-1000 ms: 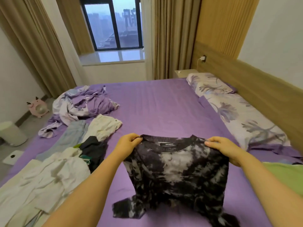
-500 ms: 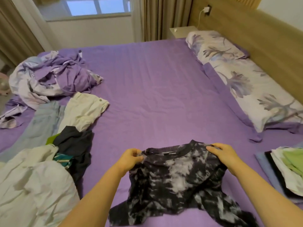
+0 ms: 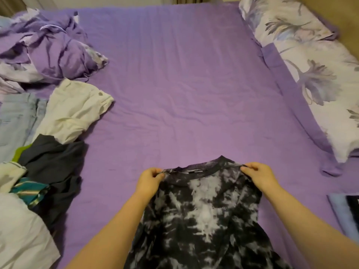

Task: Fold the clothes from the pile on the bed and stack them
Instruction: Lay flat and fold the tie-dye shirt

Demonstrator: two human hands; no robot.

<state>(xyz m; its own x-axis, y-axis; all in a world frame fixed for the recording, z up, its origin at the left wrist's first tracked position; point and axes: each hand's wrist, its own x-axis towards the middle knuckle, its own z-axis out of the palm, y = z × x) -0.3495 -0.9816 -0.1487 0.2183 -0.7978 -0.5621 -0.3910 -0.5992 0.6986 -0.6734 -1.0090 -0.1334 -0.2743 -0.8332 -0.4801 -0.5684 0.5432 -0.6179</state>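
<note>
The tie-dye T-shirt [image 3: 202,214], black and grey, is held at its two shoulders, just beside the collar [image 3: 200,169]. The left hand [image 3: 149,180] is closed in a pinch on the shoulder seam left of the collar, and the right hand [image 3: 256,176] is closed in the same way on the seam right of the collar. The shirt is spread over the purple bed sheet [image 3: 174,84], with its body running from the collar toward the person, and the lower hem is cut by the frame edge.

The cloth is judged to be thin, light and very soft, so no shape is kept by it alone. It is best taken at the shoulder seams, where the fabric is doubled and slips less. The unfolded pile [image 3: 48,148] is seen left of the shirt, well apart. A small folded stack [image 3: 347,212] is partly seen right of the shirt, at the frame edge.
</note>
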